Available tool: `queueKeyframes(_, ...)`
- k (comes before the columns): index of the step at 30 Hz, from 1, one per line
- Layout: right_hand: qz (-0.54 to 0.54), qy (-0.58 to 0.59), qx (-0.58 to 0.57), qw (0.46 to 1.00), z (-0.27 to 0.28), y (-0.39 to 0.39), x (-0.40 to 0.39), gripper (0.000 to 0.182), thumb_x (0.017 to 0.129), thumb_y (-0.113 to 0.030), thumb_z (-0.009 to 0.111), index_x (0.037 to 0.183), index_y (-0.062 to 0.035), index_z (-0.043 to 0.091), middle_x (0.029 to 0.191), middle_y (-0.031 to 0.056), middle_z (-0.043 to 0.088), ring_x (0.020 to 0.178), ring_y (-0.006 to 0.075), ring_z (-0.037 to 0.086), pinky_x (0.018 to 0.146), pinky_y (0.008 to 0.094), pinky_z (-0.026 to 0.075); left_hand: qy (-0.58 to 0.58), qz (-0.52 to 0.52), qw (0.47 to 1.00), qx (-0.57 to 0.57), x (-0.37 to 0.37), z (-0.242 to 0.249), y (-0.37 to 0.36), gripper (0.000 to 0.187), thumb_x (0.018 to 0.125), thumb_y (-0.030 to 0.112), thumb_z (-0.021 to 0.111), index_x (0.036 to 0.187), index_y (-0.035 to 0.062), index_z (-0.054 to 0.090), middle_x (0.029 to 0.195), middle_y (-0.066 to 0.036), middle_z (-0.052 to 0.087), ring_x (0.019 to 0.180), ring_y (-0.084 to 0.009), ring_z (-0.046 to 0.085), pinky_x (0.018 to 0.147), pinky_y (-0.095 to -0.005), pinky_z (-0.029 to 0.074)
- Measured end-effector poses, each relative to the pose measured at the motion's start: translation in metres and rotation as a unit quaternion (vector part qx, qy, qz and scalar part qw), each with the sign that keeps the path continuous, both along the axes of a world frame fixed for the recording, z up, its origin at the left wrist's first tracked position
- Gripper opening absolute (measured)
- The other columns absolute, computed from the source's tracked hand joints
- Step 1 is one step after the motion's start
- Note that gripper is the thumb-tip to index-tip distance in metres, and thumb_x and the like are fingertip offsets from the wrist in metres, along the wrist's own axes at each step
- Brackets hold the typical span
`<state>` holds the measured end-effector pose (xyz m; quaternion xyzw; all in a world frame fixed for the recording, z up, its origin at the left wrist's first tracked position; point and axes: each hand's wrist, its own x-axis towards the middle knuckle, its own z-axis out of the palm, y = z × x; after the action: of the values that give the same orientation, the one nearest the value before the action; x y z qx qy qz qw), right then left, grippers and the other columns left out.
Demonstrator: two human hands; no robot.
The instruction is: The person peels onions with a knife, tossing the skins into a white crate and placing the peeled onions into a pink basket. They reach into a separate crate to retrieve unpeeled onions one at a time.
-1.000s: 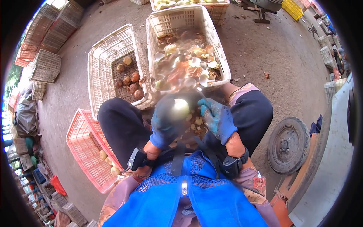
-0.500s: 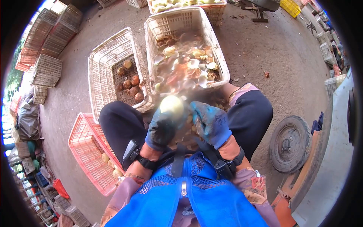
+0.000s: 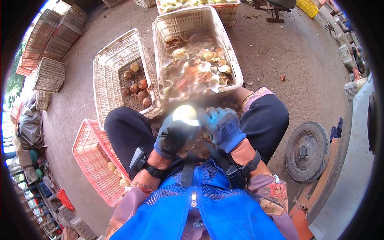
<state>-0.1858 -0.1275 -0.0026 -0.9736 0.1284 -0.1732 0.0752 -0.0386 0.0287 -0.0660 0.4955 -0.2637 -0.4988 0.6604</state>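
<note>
My left hand (image 3: 173, 135), in a dark blue-green glove, is closed around a pale peeled onion (image 3: 185, 113), which shines brightly on top. Right beside the onion is my gloved right hand (image 3: 225, 129), its fingers curled and close to the onion's side. What those fingers grip, if anything, is hidden and blurred. Just beyond both hands stands a white crate (image 3: 235, 60) with onion skins (image 3: 204, 67) in it. To its left, a second white crate (image 3: 100, 66) holds several brown unpeeled onions (image 3: 143, 85).
A pink crate (image 3: 89, 150) with pale onions (image 3: 112, 167) stands by my left knee. Another crate of pale onions (image 3: 184, 5) is at the far edge. A wheel (image 3: 306, 152) is at the right, with stacked crates (image 3: 54, 34) far left.
My right hand has moved slightly left, up against the onion. The onion in my left hand has shifted a little to the right and turned.
</note>
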Motion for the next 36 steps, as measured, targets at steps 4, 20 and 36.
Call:
queueKeyframes(4, -0.017, -0.013, -0.017, 1.0, -0.007, -0.002, 0.002, 0.028, 0.077, -0.018, 0.064, 0.104, -0.0146, 0.061, 0.081, 0.002, 0.059, 0.072, 0.0214, 0.062, 0.059, 0.039, 0.046, 0.229, 0.027, 0.973, -0.02, -0.004, -0.002, -0.002, 0.048, 0.092, 0.019, 0.06, 0.134, 0.0008, 0.048, 0.115, -0.012, 0.065, 0.098, -0.0222, 0.065, 0.076, -0.034, 0.056)
queueKeyframes(20, -0.061, -0.183, 0.302, 0.934, -0.01, -0.01, -0.009, 0.037, 0.085, -0.017, 0.061, 0.122, -0.0117, 0.063, 0.085, 0.0141, 0.066, 0.075, 0.0329, 0.065, 0.066, 0.0462, 0.051, 0.006, -0.012, 0.997, 0.07, -0.005, -0.003, -0.006, 0.049, 0.089, 0.023, 0.064, 0.132, 0.0033, 0.052, 0.113, -0.014, 0.064, 0.093, -0.0272, 0.063, 0.066, -0.0359, 0.052)
queueKeyframes(36, -0.041, -0.196, 0.701, 0.684, -0.015, -0.002, 0.0, 0.022, 0.096, -0.016, 0.064, 0.113, -0.0028, 0.067, 0.097, 0.0044, 0.071, 0.083, 0.0148, 0.066, 0.074, 0.0291, 0.053, 0.288, 0.049, 0.956, 0.004, -0.014, 0.002, -0.012, 0.055, 0.083, 0.021, 0.071, 0.131, -0.0001, 0.053, 0.113, -0.016, 0.065, 0.082, -0.0283, 0.062, 0.06, -0.0334, 0.053)
